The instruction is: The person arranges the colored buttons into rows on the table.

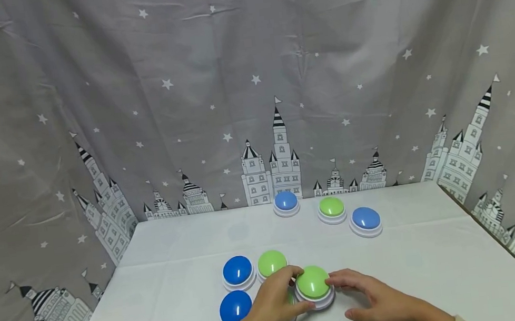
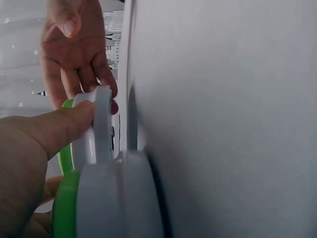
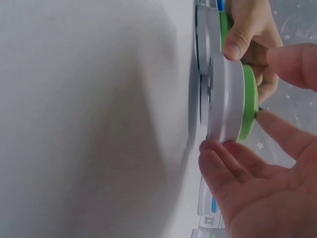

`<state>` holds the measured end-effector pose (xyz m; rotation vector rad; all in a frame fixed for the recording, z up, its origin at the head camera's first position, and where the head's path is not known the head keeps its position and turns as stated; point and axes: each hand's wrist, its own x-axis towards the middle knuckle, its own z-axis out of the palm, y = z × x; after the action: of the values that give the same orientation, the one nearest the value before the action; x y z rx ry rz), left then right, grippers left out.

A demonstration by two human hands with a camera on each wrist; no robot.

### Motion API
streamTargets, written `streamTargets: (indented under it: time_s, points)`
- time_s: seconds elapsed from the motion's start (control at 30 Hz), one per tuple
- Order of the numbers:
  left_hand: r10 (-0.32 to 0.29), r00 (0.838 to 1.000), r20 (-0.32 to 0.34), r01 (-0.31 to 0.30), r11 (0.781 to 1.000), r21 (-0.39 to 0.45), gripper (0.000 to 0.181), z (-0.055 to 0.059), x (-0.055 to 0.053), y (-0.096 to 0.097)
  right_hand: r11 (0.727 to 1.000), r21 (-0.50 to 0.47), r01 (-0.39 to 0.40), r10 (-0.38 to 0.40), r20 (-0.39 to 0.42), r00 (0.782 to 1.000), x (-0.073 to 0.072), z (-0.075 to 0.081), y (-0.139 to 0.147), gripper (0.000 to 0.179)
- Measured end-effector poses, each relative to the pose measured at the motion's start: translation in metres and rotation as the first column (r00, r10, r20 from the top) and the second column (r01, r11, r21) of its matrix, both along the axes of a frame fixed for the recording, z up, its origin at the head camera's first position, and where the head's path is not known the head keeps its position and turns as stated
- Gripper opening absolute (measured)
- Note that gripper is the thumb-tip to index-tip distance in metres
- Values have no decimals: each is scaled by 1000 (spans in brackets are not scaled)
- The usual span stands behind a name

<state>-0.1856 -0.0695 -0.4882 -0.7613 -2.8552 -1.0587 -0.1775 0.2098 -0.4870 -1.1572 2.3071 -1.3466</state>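
Observation:
A green dome push button with a white base [image 1: 313,282] is pinched by my left hand [image 1: 273,301], its thumb [image 2: 81,119] on the white base. In the right wrist view, the held button [image 3: 228,99] is raised off the tabletop. My right hand [image 1: 380,297] is at the button's right side, fingertips touching its base and dome, thumb spread away from it. Another green button [image 2: 119,198] stands on the table close under my left hand, mostly hidden by it in the head view. A further green button [image 1: 271,261] sits just behind my left hand.
Two blue buttons [image 1: 237,270] stand left of my left hand, one in front of the other. Farther back on the white table [image 1: 168,298] are a blue button [image 1: 286,201], a green one [image 1: 331,206] and another blue one [image 1: 366,218]. A grey curtain [image 1: 188,57] hangs behind.

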Motion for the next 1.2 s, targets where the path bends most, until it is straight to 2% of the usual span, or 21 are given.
streamTargets:
  time_s: [0.37,0.53,0.77,0.93,1.2]
  points:
    - [-35,999,11,35,999,14,66,-4,3,-3,999,2,-39,38,61,997,2,-1,3,53]
    - [-60,998,-13,60,998,29,64,-7,4,-4,997,-21,-78,80,83,993,1,-1,5,52]
    - [-83,996,-38,84,996,17,64,-7,2,-4,986,-69,-153,156,35,987,0,2,6,51]
    - [-100,993,-65,100,995,-4,64,-7,1,-5,981,-73,-180,182,14,983,-2,1,8,51]
    - [-123,984,-127,119,992,-41,64,-9,0,-6,975,-95,-199,202,28,979,-1,-1,10,50]
